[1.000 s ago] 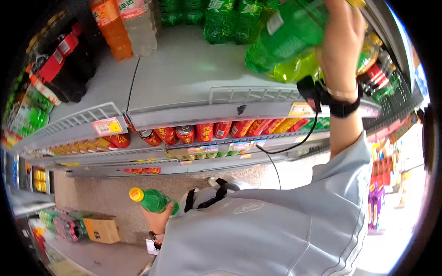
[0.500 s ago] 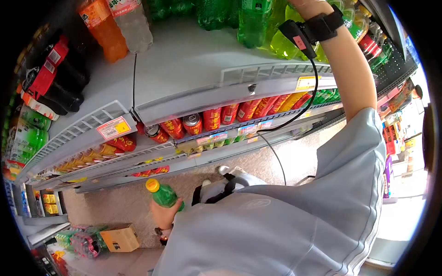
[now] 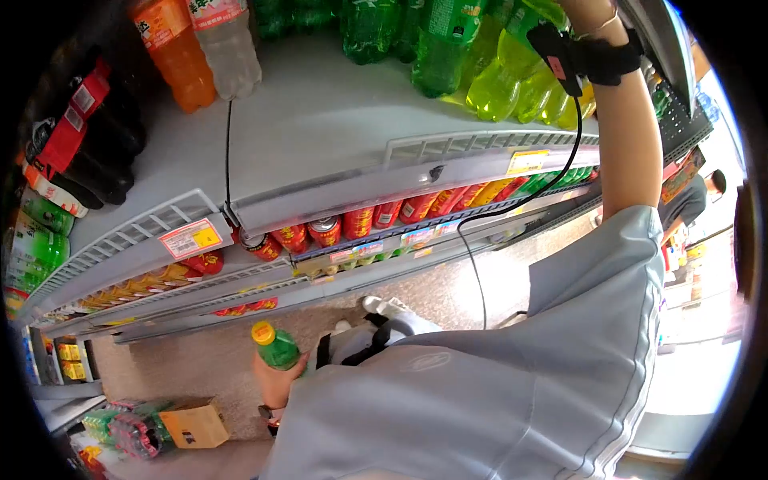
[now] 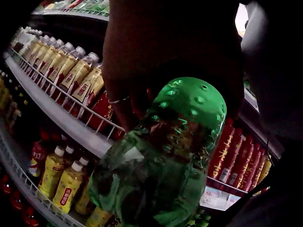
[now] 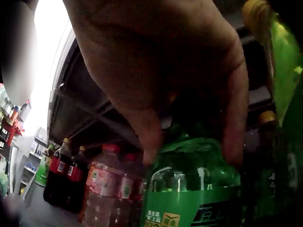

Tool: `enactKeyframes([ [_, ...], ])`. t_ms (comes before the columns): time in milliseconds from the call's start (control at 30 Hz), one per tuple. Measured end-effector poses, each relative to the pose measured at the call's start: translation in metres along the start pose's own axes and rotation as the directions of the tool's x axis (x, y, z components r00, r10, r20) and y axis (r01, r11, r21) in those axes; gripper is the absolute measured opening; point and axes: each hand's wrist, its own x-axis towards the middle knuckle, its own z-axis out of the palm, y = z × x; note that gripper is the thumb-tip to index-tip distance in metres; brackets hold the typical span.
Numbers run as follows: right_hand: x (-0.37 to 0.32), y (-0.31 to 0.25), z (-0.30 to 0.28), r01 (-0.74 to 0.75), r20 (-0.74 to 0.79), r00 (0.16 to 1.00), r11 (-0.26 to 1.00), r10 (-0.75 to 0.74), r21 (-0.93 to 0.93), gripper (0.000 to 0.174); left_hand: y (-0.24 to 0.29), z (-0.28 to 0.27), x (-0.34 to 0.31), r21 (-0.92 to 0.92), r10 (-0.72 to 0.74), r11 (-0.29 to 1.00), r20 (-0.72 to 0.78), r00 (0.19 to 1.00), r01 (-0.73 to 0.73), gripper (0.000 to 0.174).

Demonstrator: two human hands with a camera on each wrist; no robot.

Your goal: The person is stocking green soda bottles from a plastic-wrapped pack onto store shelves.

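Note:
Low in front of the body, my left hand (image 3: 276, 386) grips a green plastic soda bottle (image 3: 280, 352) with a yellow cap. The left wrist view shows the rounded, dimpled end of this bottle (image 4: 189, 101) beyond the shadowed hand (image 4: 175, 47). My right hand (image 3: 590, 14) reaches to the top shelf, partly cut off by the head view's upper edge. Its thumb and fingers come down on both sides of the neck of a large green-labelled bottle (image 5: 191, 182) in the right wrist view. Yellow-green bottles (image 3: 494, 92) stand just beside it.
A grey shelf (image 3: 320, 124) with a low wire rail (image 3: 448, 144) lies ahead, with orange (image 3: 178, 56) and clear bottles on its left part. Red cans (image 3: 360, 224) line the shelf below. A cardboard box (image 3: 196, 426) sits behind, and a cable (image 3: 528, 206) hangs from my right wrist.
A second ago my right hand held a large green bottle tilted over the shelf; a green bottle now stands upright there. The hand has moved deeper, then rightward. My left hand still holds its bottle.

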Motion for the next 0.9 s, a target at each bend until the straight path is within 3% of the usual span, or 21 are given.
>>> enactKeyframes([
  [33,0.053,0.047,0.009,0.330,-0.107,0.922,0.897,-0.373,-0.293,0.074,0.001,-0.003,0.001,-0.010,-0.016,1.000,0.013,1.000,0.016,0.052],
  [67,0.084,0.073,0.015,0.544,-0.088,0.700,0.610,-0.709,-0.576,0.073,0.000,-0.004,0.003,-0.023,-0.034,0.999,0.022,0.999,0.034,0.053],
  [100,0.086,0.072,0.017,0.475,-0.108,0.667,0.533,-0.737,-0.701,0.073,-0.002,-0.004,0.004,-0.048,-0.041,0.998,0.008,0.999,0.041,0.053],
  [200,0.121,0.087,0.013,0.601,0.030,0.680,0.533,-0.733,-0.596,0.074,-0.010,-0.012,0.008,-0.022,-0.017,1.000,0.041,0.999,0.018,0.057],
  [233,0.132,0.094,-0.004,0.607,0.170,0.775,0.642,-0.609,-0.468,0.075,-0.012,-0.013,0.008,0.025,0.010,1.000,0.026,1.000,-0.011,0.058],
  [367,0.130,0.090,-0.007,0.621,0.235,0.781,0.680,-0.578,-0.391,0.067,-0.017,-0.014,0.011,0.088,0.045,0.995,-0.020,0.999,-0.043,0.060],
  [433,0.132,0.098,-0.014,0.695,0.223,0.705,0.592,-0.674,-0.408,0.055,-0.008,-0.017,0.016,0.099,0.046,0.994,0.012,0.999,-0.047,0.061],
  [467,0.123,0.090,-0.016,0.694,0.220,0.706,0.595,-0.674,-0.405,0.055,-0.004,-0.019,0.018,0.104,0.051,0.993,0.039,0.998,-0.055,0.061],
  [533,0.099,0.071,-0.016,0.560,0.293,0.816,0.808,-0.499,-0.183,0.048,-0.016,-0.020,0.020,0.163,0.086,0.982,0.041,0.995,-0.092,0.062],
  [567,0.100,0.070,-0.014,0.559,0.289,0.817,0.810,-0.500,-0.178,0.048,-0.017,-0.021,0.021,0.215,0.122,0.968,0.045,0.991,-0.129,0.063],
  [633,0.110,0.069,-0.010,0.382,0.311,0.896,0.907,-0.315,-0.180,0.047,-0.011,-0.022,0.022,0.187,0.108,0.976,0.044,0.993,-0.114,0.064],
  [767,0.121,0.077,-0.004,0.373,0.306,0.893,0.924,-0.331,-0.089,0.046,-0.006,-0.023,0.027,0.145,0.124,0.981,0.052,0.991,-0.131,0.064],
  [900,0.123,0.081,-0.007,0.508,0.234,0.858,0.822,-0.457,-0.257,0.048,0.006,-0.024,0.028,0.148,0.170,0.973,0.073,0.983,-0.180,0.064],
])
